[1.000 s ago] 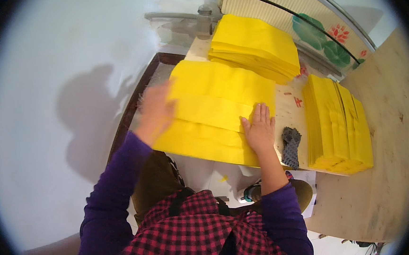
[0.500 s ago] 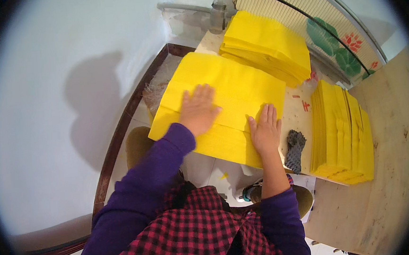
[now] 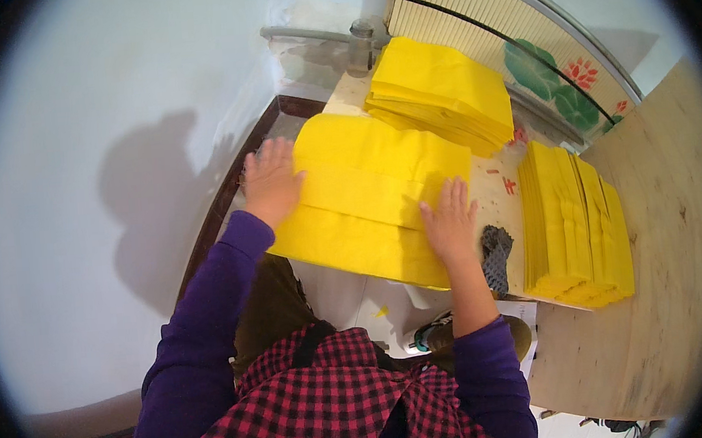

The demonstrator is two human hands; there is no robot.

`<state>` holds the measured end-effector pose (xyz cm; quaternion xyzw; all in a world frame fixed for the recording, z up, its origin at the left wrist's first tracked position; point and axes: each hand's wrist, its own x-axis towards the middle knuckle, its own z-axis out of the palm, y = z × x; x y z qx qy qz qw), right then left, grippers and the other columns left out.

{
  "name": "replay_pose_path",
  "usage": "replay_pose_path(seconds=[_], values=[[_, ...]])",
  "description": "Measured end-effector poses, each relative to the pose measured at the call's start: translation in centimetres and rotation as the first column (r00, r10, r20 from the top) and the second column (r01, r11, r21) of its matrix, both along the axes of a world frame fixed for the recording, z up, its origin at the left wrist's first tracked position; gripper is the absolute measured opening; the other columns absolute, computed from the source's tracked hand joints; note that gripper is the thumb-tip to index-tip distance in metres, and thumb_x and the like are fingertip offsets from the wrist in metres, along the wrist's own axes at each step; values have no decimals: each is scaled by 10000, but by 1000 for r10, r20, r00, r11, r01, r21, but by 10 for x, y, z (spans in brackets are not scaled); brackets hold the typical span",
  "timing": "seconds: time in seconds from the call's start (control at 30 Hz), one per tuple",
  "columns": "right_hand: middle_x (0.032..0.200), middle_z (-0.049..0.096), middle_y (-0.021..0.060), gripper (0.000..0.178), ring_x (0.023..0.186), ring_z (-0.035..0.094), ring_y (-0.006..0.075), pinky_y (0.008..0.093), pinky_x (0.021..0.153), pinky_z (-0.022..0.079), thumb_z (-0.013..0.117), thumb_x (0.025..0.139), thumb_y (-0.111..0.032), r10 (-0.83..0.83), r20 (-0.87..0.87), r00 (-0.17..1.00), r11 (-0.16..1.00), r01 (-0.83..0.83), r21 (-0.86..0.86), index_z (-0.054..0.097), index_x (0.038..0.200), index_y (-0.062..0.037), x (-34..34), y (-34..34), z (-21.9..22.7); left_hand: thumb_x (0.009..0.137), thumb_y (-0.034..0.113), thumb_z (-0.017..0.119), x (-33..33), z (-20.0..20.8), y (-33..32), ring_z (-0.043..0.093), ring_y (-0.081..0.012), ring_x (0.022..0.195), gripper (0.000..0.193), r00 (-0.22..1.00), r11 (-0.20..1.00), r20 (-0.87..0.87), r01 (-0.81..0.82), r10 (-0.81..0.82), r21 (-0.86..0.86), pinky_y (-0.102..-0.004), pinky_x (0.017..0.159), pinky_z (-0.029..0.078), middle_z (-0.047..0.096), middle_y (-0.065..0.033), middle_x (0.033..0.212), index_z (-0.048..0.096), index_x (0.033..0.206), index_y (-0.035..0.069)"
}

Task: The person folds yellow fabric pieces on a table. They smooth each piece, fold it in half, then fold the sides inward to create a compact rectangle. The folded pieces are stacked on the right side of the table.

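A pile of yellow fabric-like sheets (image 3: 366,206), with folds running across its top, lies in front of me on the table and reaches over its near edge. My left hand (image 3: 272,182) is at the pile's left edge, fingers spread and holding nothing. On the pile's right side rests my right hand (image 3: 451,222), flat with its fingers stretched out. Close to the right hand is a dark grey, knobbly cloth-like piece (image 3: 497,258). Whether the left palm touches the pile's edge, I cannot tell.
A second yellow stack (image 3: 444,90) lies behind, and a third (image 3: 573,224) stands at the right beside a wooden panel (image 3: 658,303). A glass jar (image 3: 361,47) stands at the back left. Small red pieces (image 3: 510,185) lie on the table. A white wall (image 3: 67,239) bounds the left.
My left hand has slid left from the top of the pile to its left edge. The right hand stays on the right side. The whole view has shifted slightly.
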<state>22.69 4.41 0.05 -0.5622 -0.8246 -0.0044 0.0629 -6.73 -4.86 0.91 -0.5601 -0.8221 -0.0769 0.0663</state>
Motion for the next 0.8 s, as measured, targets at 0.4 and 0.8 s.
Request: replay_pose_path(seconds=[0.4,0.8], values=[[1593,205,147,706,1486,151,264,439,1199,107,390,984,-450,189,-44,981,977,-193,-91,227,1517,-15,-40,-23,-24,994,452,380,87,-36,35,225,-262,1463,620,923,936,166,351,-348,11,-510,1174,130,303,-98,1564,326,1496,93],[1600,163,159,704,1487,132,288,484,1192,111,380,994,-457,-70,-112,991,988,54,-145,195,1526,-35,43,-2,-28,1015,384,345,-3,-31,10,148,-244,1488,594,973,992,229,13,16,-123,-538,1176,142,192,-62,1608,232,1532,115]])
